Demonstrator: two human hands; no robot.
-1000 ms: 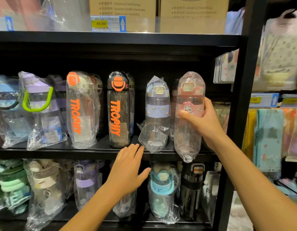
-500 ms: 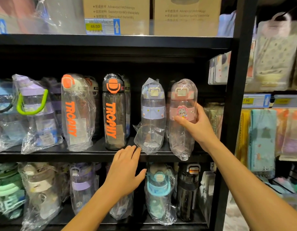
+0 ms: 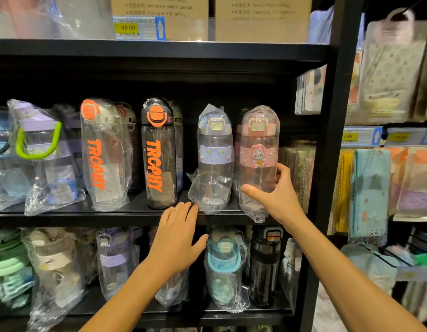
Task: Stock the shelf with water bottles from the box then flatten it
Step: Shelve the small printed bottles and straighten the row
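Observation:
A pink bottle with a bunny badge [image 3: 258,149], wrapped in clear plastic, stands upright at the right end of the middle shelf [image 3: 111,218]. My right hand [image 3: 277,195] holds its lower part, thumb in front and fingers round the right side. Left of it stands a lilac-banded bottle [image 3: 214,159] in a plastic bag. My left hand [image 3: 177,238] rests flat against the shelf's front edge, fingers straight, holding nothing. The box is out of view.
Two TROPHY bottles [image 3: 157,154] and purple ones with a green handle [image 3: 37,149] fill the shelf to the left. More wrapped bottles [image 3: 224,264] stand on the shelf below. Cardboard cartons [image 3: 262,17] sit above. A black upright post [image 3: 327,164] bounds the right side.
My right hand has lowered the pink bottle onto the middle shelf and slid down to its lower part. My left hand has stayed at the shelf edge.

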